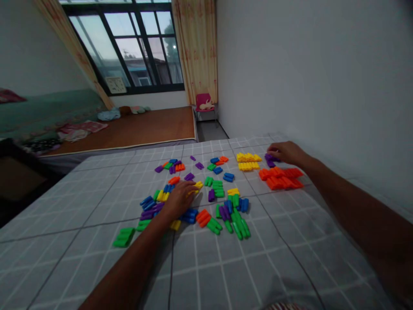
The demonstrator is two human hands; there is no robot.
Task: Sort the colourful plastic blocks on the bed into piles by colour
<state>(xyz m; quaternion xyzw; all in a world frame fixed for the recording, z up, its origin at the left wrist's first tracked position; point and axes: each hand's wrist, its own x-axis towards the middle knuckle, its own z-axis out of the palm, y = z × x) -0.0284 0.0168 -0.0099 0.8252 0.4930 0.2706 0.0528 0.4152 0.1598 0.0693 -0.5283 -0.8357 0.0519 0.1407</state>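
Observation:
Finger-shaped plastic toy blocks in several colours lie spread over a grey checked cloth. My left hand [181,197] reaches into the mixed pile, its fingers closed at a yellow block [198,185]. Part of the pile is hidden under that hand and forearm. At the right, my right hand [285,151] has its fingertips bent down on the purple blocks [270,161]. Just nearer to me are grouped orange blocks [280,178], and rows of yellow blocks [248,162] lie left of the purple ones. Green blocks [240,224] sit near the middle.
A white wall [309,77] runs along the right side. Beyond the cloth-covered surface [106,275] stand a low bed with a brown mat [155,125] and a pink chair [203,101]. A dark chair-like edge [22,181] shows at the left.

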